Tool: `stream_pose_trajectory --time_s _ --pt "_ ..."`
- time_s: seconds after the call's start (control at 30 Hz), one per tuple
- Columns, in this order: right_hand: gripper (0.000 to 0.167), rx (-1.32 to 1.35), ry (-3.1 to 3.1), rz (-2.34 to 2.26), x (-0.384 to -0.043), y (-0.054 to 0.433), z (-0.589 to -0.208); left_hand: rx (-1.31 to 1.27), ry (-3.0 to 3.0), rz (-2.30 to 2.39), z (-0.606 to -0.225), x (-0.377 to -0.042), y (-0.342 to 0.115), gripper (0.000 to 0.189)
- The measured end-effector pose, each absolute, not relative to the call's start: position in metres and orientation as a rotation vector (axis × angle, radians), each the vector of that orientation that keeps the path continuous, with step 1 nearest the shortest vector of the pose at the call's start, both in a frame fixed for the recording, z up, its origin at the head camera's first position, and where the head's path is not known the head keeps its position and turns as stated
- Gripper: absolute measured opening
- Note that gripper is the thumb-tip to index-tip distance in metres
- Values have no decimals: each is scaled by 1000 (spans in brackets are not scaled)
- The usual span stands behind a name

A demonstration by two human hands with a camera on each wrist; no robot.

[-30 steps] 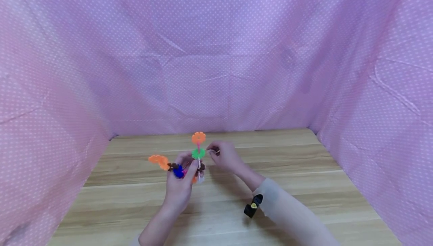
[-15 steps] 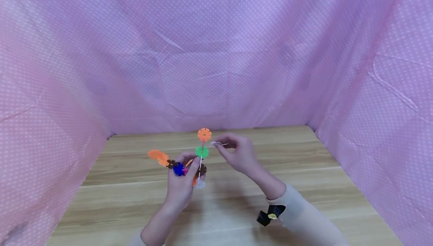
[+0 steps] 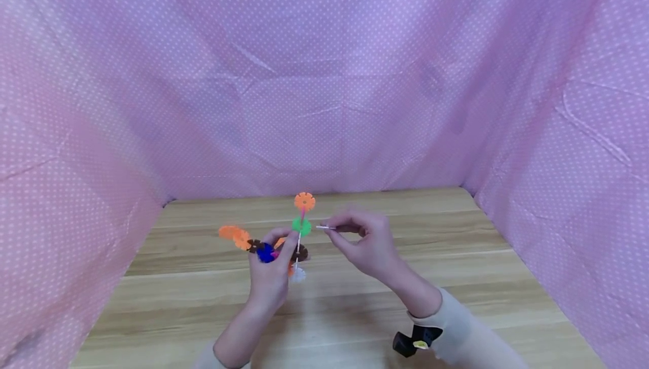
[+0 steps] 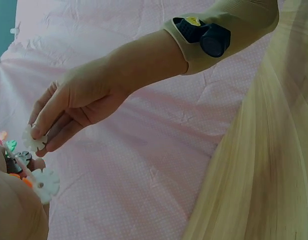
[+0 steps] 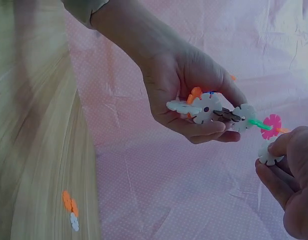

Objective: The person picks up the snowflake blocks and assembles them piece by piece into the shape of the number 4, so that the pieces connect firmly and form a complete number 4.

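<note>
My left hand [image 3: 269, 279] grips a branching chain of notched plastic snowflake discs. One arm rises through a green disc [image 3: 301, 226] to an orange disc [image 3: 305, 201] on top. Another branch runs left, with a blue disc [image 3: 265, 253] and orange discs [image 3: 235, 235] at its end. Low in the chain hangs a white disc [image 3: 299, 274], close to a brown disc [image 3: 302, 253] partly covered by the fingers. Between thumb and fingertips, my right hand [image 3: 372, 245] pinches a loose white snowflake disc [image 5: 268, 151], seen edge-on in the head view, just right of the green disc and apart from it.
Loose orange snowflake discs [image 5: 68, 201] and a white one [image 5: 74, 221] lie on the wooden table [image 3: 167, 312] in the right wrist view. Pink dotted cloth [image 3: 324, 104] stands around the back and sides. A black camera [image 3: 418, 339] sits on the right sleeve.
The right hand has moved rightward, away from the chain, then slightly down, turning the white disc edge-on. The left hand and its chain have barely shifted.
</note>
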State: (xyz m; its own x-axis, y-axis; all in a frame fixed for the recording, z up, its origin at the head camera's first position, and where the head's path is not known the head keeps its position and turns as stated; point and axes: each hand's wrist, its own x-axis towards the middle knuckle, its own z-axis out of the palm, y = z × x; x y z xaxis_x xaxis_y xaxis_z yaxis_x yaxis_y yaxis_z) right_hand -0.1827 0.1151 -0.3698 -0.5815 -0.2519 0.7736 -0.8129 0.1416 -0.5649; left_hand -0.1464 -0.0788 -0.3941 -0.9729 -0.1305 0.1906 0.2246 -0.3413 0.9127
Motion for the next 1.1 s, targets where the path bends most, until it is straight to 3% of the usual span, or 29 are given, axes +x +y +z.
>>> stream_pose_trajectory --time_s 0.63,1.1 --pt "25 1166 -1764 1176 -177 112 -372 -225 -1674 -2374 -398 -143 -74 19" --pt "8 1231 -1634 1049 -175 114 -373 -352 -1709 -2347 -396 -142 -78 26"
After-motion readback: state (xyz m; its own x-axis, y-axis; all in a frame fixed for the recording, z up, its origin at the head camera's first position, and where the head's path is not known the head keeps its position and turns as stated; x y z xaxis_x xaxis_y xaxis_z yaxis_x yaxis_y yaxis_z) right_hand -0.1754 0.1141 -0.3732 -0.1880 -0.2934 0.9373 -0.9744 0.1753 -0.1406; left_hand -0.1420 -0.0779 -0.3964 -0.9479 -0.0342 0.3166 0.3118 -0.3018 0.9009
